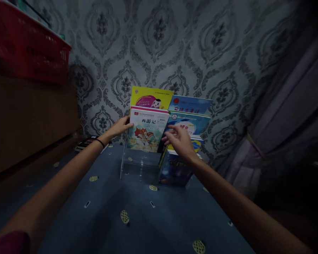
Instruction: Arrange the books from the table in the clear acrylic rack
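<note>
A clear acrylic stand (pixel 122 165) holds books in stepped rows. On its left side a white-topped picture book (pixel 143 135) stands upright in front of a yellow book (pixel 151 93). My left hand (pixel 122 126) grips the white book's left edge, thumb on the cover and the other fingers hidden behind. Beside the book's right edge is my right hand (pixel 179 140), its fingers apart and slightly bent; whether the fingertips touch the cover I cannot tell. Behind that hand are a blue book (pixel 192 104) and a teal book (pixel 201 122). A dark blue book (pixel 176 173) stands lowest in front.
A blue patterned cloth (pixel 106 218) covers the surface. At left, a red plastic basket (pixel 29 46) rests on a brown box (pixel 29 120), with more books (pixel 86 143) lying near its foot. Patterned wallpaper (pixel 159 42) rises behind, and a tied curtain (pixel 275 123) hangs at right.
</note>
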Tool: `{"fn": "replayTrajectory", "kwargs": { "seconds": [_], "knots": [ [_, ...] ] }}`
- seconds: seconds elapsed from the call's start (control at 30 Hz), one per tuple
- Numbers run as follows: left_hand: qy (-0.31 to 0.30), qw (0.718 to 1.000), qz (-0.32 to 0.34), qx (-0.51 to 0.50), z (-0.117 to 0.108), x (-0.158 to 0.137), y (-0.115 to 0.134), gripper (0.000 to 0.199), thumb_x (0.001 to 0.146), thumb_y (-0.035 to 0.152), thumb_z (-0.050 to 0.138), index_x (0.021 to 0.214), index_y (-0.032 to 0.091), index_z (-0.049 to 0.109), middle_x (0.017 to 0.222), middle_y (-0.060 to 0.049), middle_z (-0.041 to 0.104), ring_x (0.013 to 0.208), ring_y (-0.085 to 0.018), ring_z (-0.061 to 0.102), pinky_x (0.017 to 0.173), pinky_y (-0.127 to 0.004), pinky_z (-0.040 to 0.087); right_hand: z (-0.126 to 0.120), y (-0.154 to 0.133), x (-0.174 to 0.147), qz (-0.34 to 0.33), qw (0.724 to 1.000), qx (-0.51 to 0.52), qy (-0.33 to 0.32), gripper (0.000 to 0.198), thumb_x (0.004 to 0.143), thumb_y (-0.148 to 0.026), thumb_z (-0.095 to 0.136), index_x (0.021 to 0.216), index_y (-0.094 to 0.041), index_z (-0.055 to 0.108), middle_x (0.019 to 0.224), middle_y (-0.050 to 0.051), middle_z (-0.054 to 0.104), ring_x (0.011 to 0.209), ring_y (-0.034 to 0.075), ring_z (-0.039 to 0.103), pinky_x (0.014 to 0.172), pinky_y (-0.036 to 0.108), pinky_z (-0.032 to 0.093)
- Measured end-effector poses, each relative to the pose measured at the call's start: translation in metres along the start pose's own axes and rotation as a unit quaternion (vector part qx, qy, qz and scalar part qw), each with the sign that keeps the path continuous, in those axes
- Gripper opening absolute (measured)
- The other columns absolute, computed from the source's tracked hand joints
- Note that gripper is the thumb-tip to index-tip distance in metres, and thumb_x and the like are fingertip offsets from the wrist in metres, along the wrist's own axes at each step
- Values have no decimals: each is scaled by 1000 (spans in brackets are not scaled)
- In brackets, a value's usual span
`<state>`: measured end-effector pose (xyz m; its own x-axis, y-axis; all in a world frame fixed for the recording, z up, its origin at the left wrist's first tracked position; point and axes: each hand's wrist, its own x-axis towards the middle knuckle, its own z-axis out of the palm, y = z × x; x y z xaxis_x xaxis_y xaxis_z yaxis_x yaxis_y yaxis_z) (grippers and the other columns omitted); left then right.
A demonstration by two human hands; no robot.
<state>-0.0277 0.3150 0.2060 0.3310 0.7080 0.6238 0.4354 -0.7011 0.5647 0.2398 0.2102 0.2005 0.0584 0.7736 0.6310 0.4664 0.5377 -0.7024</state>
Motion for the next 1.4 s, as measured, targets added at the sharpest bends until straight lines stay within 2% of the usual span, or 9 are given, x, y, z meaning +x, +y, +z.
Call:
{"fn": "replayTrajectory", "kwargs": {
  "seconds": [0.07, 0.13, 0.3, 0.43, 0.53, 0.83, 1.03, 1.27, 1.4],
  "knots": [
    [-20, 1000, 7, -20, -2, 3, -2, 35, 81, 29, 58, 109, 9, 63, 113, -13, 72, 106, -27, 66, 94, -39, 52, 6, 6, -10, 108, 988, 105, -32, 50, 80, -28, 65, 126, -13, 53, 82, 7, 71, 62, 21, 71, 55, 33, 60],
    [-34, 999, 13, -40, -3, 5, -5, 37, 80, 30, 59, 111, 9, 63, 116, -14, 72, 109, -28, 65, 96, -40, 51, 14, 10, -20, 163, 972, 165, -46, 62, 78, -26, 69, 135, -12, 46, 78, 5, 71, 61, 20, 72, 52, 29, 59],
    [-49, 995, 23, -79, -4, 9, -15, 43, 79, 36, 59, 112, 9, 63, 119, -15, 70, 112, -29, 64, 99, -44, 50, 35, 19, -44, 196, 956, 211, -63, 76, 81, -20, 64, 149, -18, 32, 77, 1, 70, 64, 20, 74, 51, 28, 59],
    [-53, 993, 31, -97, -6, 10, -19, 49, 77, 43, 61, 112, 9, 63, 119, -15, 71, 111, -30, 64, 98, -43, 51, 46, 26, -50, 223, 947, 221, -73, 86, 80, -18, 66, 153, -18, 22, 76, -1, 71, 63, 20, 74, 53, 28, 59],
    [-57, 992, 36, -105, -6, 10, -20, 52, 77, 47, 61, 112, 8, 63, 118, -16, 71, 112, -31, 64, 98, -44, 51, 53, 31, -47, 227, 944, 228, -72, 89, 79, -18, 68, 154, -19, 19, 75, -2, 70, 62, 20, 74, 53, 27, 58],
    [-52, 994, 36, -92, -6, 6, -21, 52, 79, 49, 61, 112, 9, 63, 116, -14, 71, 110, -30, 64, 98, -44, 50, 70, 38, -38, 244, 942, 226, -34, 79, 82, -15, 61, 150, -20, 20, 72, -4, 68, 57, 15, 72, 47, 18, 52],
    [-17, 997, 39, -64, -2, 1, -21, 50, 82, 49, 58, 112, 9, 63, 116, -15, 72, 107, -31, 65, 94, -43, 52, 71, 43, -37, 241, 945, 220, -34, 80, 80, -16, 61, 150, -21, 23, 71, -3, 68, 56, 16, 72, 47, 19, 52],
    [23, 999, 31, -29, 7, -4, -25, 46, 85, 45, 56, 116, 12, 61, 118, -14, 71, 109, -30, 65, 97, -46, 51, 69, 44, -39, 232, 948, 217, -33, 78, 81, -19, 62, 150, -19, 26, 73, -2, 70, 58, 15, 72, 47, 18, 51],
    [36, 999, 25, -10, 9, -7, -23, 44, 86, 39, 57, 120, 12, 59, 122, -14, 69, 110, -30, 65, 96, -44, 51, 69, 46, -38, 232, 948, 216, -35, 82, 81, -19, 62, 152, -19, 22, 74, -1, 71, 58, 17, 72, 46, 20, 51]
  ]
}}
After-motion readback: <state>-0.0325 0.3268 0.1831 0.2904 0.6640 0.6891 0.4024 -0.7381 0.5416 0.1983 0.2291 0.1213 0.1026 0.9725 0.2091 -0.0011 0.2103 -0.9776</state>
